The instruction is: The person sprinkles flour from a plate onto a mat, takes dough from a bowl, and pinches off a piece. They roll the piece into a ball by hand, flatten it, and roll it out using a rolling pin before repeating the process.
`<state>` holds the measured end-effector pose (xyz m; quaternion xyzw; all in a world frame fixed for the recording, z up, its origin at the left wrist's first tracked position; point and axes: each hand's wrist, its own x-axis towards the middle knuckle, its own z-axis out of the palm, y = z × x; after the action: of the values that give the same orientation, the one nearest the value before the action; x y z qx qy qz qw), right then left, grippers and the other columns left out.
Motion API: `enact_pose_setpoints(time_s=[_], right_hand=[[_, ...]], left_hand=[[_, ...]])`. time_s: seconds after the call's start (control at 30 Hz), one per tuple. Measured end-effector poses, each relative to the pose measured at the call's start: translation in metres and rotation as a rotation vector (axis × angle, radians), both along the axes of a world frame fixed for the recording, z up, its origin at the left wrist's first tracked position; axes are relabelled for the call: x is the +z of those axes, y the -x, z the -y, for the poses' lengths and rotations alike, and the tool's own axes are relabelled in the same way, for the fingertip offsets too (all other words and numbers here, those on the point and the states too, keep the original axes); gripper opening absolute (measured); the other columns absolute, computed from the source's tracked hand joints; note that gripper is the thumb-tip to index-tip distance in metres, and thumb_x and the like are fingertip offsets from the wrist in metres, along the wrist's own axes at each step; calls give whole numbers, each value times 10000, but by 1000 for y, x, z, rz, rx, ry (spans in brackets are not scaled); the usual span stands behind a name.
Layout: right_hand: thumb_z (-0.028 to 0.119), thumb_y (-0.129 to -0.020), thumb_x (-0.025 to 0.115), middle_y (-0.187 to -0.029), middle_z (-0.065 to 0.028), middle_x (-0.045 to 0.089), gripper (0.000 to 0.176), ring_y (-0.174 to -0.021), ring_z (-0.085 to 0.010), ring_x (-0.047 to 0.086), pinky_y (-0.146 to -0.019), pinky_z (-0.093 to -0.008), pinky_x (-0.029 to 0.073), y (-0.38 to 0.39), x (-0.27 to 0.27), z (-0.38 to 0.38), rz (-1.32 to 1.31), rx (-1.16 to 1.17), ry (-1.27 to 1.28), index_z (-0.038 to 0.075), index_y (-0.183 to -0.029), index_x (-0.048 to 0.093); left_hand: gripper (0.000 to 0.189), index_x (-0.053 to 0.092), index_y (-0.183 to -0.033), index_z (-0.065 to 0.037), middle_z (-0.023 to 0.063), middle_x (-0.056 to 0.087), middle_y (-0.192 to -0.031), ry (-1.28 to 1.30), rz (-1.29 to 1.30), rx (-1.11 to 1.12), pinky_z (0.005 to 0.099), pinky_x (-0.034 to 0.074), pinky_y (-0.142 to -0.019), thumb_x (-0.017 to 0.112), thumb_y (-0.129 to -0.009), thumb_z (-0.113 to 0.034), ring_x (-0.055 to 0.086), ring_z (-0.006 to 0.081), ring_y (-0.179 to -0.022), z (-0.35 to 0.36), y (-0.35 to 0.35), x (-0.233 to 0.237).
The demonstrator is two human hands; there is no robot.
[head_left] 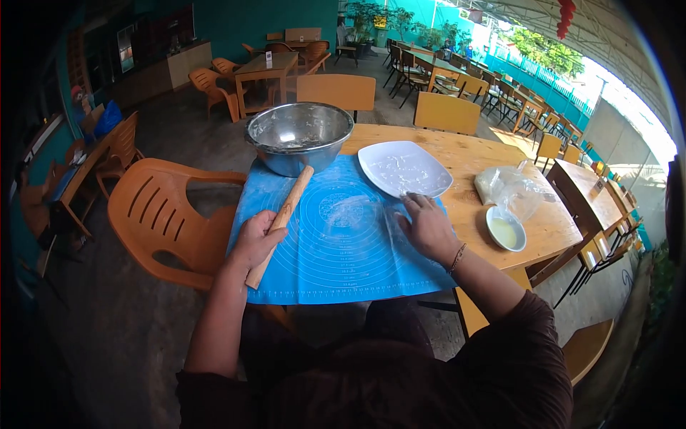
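My left hand (257, 239) is wrapped round a wooden rolling pin (293, 194), which slants across the left side of a blue silicone pastry mat (336, 275). The mat is printed with white circles and a ruler edge, and dusted with flour in the middle. Over the mat's right side, my right hand (427, 229) has its fingers stretched out, fingertips right at the near rim of a white square plate (375, 159). Whitish specks are scattered on the plate. A steel mixing bowl (296, 159), smeared with white inside, stands at the mat's back left.
On the wooden table (468, 222) to the right are a small white bowl (520, 239) of pale yellow liquid and a clear plastic bag (489, 184) with something whitish. An orange plastic chair (153, 214) stands left, and wooden chairs (446, 114) stand behind. More tables fill the background.
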<state>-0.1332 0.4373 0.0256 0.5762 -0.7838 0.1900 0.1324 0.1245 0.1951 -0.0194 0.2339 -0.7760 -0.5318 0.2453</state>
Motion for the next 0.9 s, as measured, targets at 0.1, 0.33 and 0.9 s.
enact_pose_setpoints(time_s=[0.1, 0.33, 0.9], right_hand=[[405, -981, 452, -1451, -295, 354, 628, -1363, -428, 332, -1135, -465, 270, -44, -14, 4, -23, 219, -58, -65, -1393, 387], [569, -982, 281, -1545, -288, 148, 805, -1455, -409, 97, -1190, -472, 82, -22, -28, -7, 165, -12, -350, -60, -1479, 202], [537, -988, 302, -1530, -280, 213, 751, -1447, -398, 158, -1183, -478, 139, -54, -23, 142, 124, 147, -349, -58, -1447, 300]], left_hand=[[223, 560, -1068, 22, 40, 607, -911, -10, 26, -30, 238, 463, -730, 634, -872, -55, 564, 94, -803, -2, -2, 4], [258, 567, -1073, 44, 80, 636, -942, 14, 36, -17, 269, 493, -739, 654, -865, -81, 599, 122, -834, -6, -5, 6], [227, 557, -1066, 33, 51, 614, -861, -156, -72, 2, 240, 459, -679, 616, -878, -80, 564, 96, -761, 0, -6, 3]])
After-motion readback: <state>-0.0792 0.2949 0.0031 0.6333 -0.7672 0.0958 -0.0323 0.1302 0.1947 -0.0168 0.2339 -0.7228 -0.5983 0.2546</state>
